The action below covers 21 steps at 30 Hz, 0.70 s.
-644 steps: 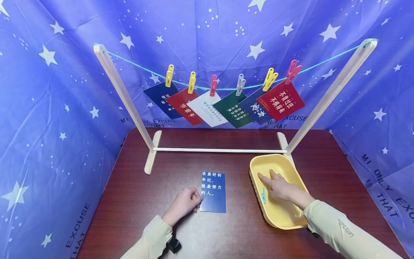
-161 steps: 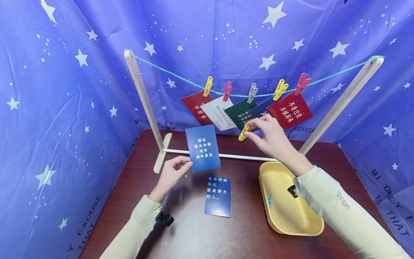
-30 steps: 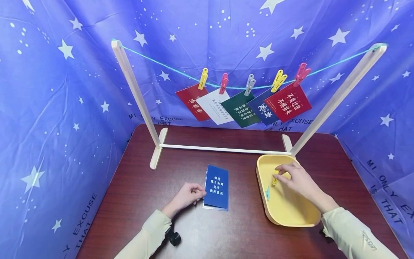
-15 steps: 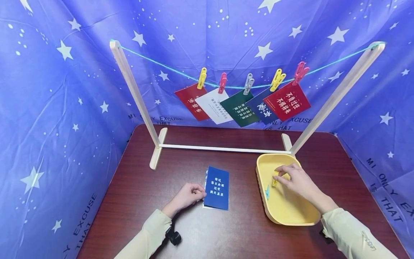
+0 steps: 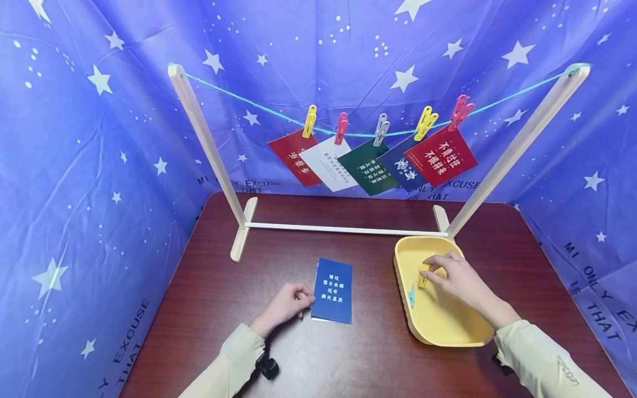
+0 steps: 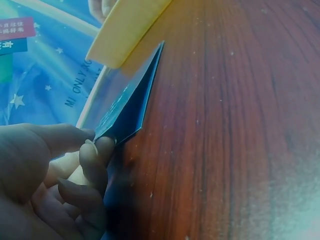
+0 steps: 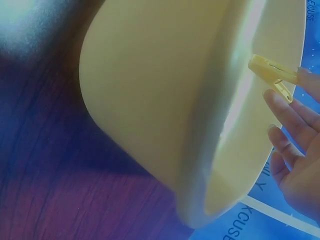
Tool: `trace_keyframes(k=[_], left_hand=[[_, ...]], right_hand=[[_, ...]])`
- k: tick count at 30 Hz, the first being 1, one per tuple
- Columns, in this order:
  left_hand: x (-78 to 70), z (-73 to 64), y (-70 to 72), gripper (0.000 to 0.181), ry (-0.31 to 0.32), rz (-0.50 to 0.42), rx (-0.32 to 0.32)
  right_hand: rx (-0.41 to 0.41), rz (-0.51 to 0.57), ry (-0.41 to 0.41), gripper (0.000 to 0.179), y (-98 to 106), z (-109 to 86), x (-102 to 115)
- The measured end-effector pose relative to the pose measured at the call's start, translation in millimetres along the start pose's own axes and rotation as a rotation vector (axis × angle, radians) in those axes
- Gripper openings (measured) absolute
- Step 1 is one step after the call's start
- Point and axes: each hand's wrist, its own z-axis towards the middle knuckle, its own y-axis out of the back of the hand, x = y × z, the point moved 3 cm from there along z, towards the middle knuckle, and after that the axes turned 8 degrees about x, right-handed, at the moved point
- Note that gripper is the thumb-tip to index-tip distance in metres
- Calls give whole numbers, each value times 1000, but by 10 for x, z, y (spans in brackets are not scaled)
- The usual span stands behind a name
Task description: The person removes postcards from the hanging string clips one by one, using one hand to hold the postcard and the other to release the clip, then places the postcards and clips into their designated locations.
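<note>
My left hand (image 5: 286, 305) pinches the left edge of a blue card (image 5: 332, 290) with white writing. The card lies over another card, of which only thin slivers show at the left and lower edges. In the left wrist view, the card (image 6: 131, 97) tilts up from the table, with a dark gap beneath it. Between thumb and fingertip, my right hand (image 5: 455, 279) holds a yellow clothespin (image 5: 423, 275) inside the yellow tray (image 5: 448, 329). The right wrist view shows that clothespin (image 7: 272, 75) with its handle ends between the fingers. A turquoise clothespin (image 5: 411, 296) lies in the tray.
Behind the hands stands a wooden frame (image 5: 209, 146) with a sagging turquoise string (image 5: 249, 101). Several cards hang on it from clothespins, including a red card (image 5: 440, 156), a white card (image 5: 328, 163) and a green card (image 5: 369, 167). A starry blue curtain (image 5: 124, 177) surrounds the table (image 5: 209, 331).
The blue card at the string's left end and its yellow clothespin were taken down. The card was lowered onto the table card, the clothespin carried into the tray. Over the last second, the card settles slightly.
</note>
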Motion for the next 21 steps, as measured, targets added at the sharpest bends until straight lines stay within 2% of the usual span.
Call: trace_keyframes(k=[4,9,16,21], left_hand=[[-11,-16,-6,8,4,31,-15],[-13,-16,-8,8,7,29,-13],[-19,-19,6,12,8,44,-14],[-29,-21,2,13,16,61,-16]], right_hand=[[3,4,1,18,-1,-12,6],[15,-4,8,18,-1,-5,-12],[112,-2,-38,17,-31,9,-60],[170,1,-18,17,-65,21,-94]])
